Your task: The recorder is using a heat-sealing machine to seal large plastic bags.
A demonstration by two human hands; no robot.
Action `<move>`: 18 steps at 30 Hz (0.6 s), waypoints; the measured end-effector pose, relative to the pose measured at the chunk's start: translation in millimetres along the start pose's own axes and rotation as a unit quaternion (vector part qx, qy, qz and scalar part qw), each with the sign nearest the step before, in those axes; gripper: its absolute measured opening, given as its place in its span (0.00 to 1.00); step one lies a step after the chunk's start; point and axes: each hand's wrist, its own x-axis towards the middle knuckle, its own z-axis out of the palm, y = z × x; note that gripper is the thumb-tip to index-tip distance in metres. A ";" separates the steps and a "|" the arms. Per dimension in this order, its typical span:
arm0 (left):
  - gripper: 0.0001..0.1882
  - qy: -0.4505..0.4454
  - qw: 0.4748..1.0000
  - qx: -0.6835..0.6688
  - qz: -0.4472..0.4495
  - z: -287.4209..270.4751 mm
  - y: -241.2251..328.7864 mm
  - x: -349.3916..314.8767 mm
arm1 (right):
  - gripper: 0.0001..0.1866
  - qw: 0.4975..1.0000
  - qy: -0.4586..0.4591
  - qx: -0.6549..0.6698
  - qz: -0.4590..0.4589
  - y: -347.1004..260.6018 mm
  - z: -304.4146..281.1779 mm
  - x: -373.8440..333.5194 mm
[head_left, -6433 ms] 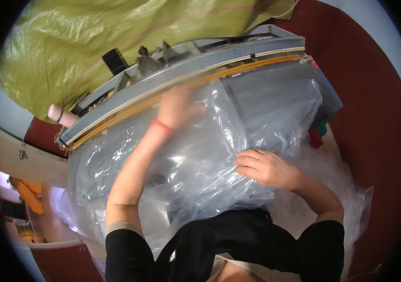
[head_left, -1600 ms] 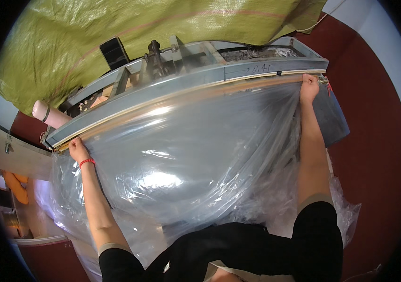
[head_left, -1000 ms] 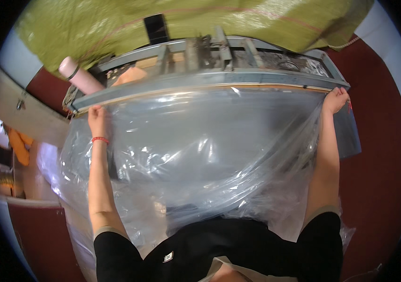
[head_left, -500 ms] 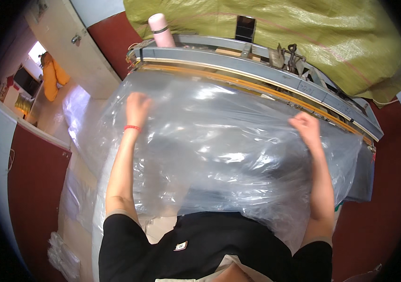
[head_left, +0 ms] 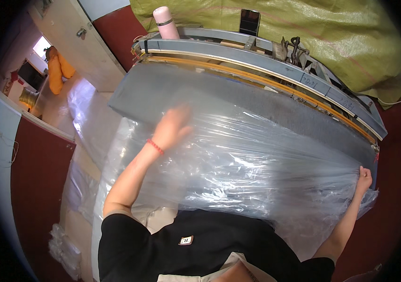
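A wide sheet of clear plastic film [head_left: 238,164] lies across the grey work surface [head_left: 163,82] in front of me, creased and shiny. At its right end my right hand [head_left: 365,179] is closed on the film's edge, and taut folds run from that grip toward the left. My left hand [head_left: 176,127], with a red bracelet at its wrist, is over the film's far left part. Its fingers are smeared by motion, so I cannot tell whether they touch or hold the film. The film's near part hangs against my black shirt.
Behind the grey surface runs a long metal bar [head_left: 238,57] with an orange strip [head_left: 256,84]. A pink flask [head_left: 166,23] and a metal clamp [head_left: 295,50] are along it. A green-yellow tarp [head_left: 332,42] hangs behind. More plastic [head_left: 65,251] lies on the floor at left.
My right hand has moved right and nearer, pulling the film taut. My left hand has come right and nearer. The film's far edge has drawn back from the bar, uncovering grey surface.
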 end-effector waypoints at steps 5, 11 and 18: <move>0.20 0.107 0.992 -0.025 -0.068 12.2 -34.7 44.1 | 0.15 1.000 0.005 0.015 0.003 6.6 5.1 2.8; 0.13 0.200 0.964 0.052 -0.170 30.0 -67.4 92.1 | 0.15 1.000 0.005 0.023 0.019 5.3 1.5 4.5; 0.07 0.303 0.932 -0.123 -0.157 59.3 -85.5 128.1 | 0.13 0.991 0.058 0.050 0.112 6.3 12.4 20.6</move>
